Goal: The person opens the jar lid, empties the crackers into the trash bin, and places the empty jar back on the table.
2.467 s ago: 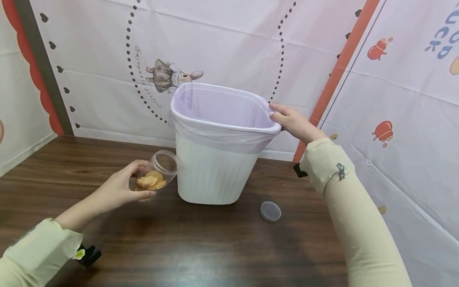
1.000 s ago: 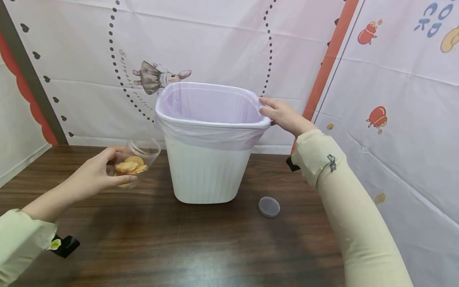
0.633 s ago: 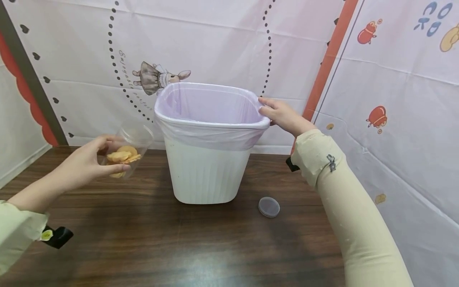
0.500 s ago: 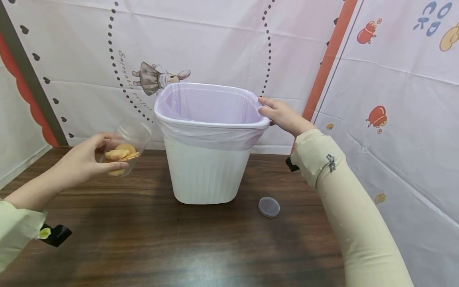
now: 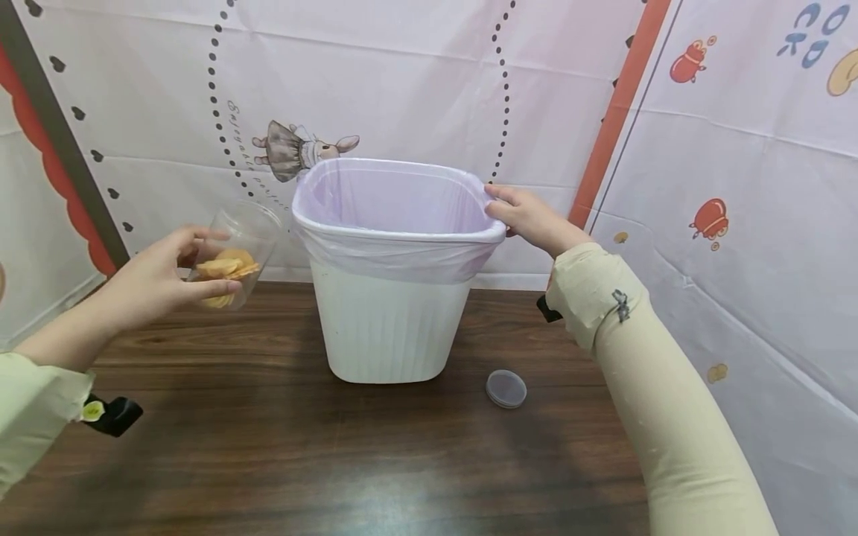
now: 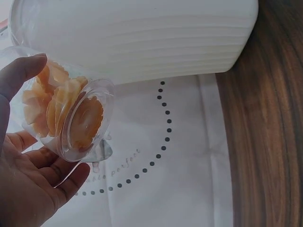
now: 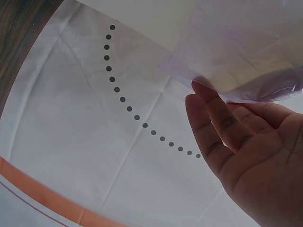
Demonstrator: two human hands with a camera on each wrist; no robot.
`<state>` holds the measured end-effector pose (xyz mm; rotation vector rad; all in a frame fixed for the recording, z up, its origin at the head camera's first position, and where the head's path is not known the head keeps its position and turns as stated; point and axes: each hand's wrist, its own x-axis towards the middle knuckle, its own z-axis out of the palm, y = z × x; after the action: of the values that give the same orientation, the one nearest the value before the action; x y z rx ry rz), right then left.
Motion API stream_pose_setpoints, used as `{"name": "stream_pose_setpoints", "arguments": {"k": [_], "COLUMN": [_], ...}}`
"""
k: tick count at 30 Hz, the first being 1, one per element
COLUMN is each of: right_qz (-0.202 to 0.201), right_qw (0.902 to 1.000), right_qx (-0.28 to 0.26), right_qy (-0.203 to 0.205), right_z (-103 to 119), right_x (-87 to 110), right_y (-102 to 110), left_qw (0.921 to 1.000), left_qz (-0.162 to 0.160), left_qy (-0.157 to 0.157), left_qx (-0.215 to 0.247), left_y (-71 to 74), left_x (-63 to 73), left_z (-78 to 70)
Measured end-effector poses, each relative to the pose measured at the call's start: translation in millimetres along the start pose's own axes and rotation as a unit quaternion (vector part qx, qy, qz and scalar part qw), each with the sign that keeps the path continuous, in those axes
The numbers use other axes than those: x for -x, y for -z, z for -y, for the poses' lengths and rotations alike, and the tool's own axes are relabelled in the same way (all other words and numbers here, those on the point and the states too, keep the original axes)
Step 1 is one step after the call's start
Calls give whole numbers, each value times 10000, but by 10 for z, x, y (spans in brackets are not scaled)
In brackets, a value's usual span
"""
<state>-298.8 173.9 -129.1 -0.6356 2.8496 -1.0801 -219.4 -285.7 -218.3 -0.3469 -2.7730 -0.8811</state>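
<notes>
My left hand grips a clear plastic jar between thumb and fingers, left of the bin and above the table. The jar is tilted, its open mouth toward the upper right. Several yellow, wavy-edged chips lie in its lower end. A white trash bin stands upright, lined with a pale purple bag folded over its rim. My right hand holds the bin's right rim. In the right wrist view, its fingertips are at the bag's folded edge.
A round, clear lid lies on the dark wood table, to the right of the bin. Behind the bin hangs a white printed cloth, and another printed cloth stands along the right side.
My left hand has carried the jar left and upward, away from the bin's side; the chips stay inside. My right hand keeps its place on the rim.
</notes>
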Motion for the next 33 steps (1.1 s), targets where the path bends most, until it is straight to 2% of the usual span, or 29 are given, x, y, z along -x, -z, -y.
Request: {"name": "stream_pose_setpoints", "arguments": {"k": [13,27,33], "right_qz": [10,61,34], "right_qw": [10000,10000,10000], "right_qx": [6,1,1], "right_qy": [-62,-18,2], "right_z": [-3,5,-4], "right_x": [8,16,9], "right_y": [14,0,1], "left_qw": [9998,9998,9998], "left_qz": [-46,37,83], "left_qy": [-107,-98,-178], "left_qx": [179,176,21], "left_y": [149,277,327], "left_x": [-168,-297,-373], "left_z": [-97,-275,-321]}}
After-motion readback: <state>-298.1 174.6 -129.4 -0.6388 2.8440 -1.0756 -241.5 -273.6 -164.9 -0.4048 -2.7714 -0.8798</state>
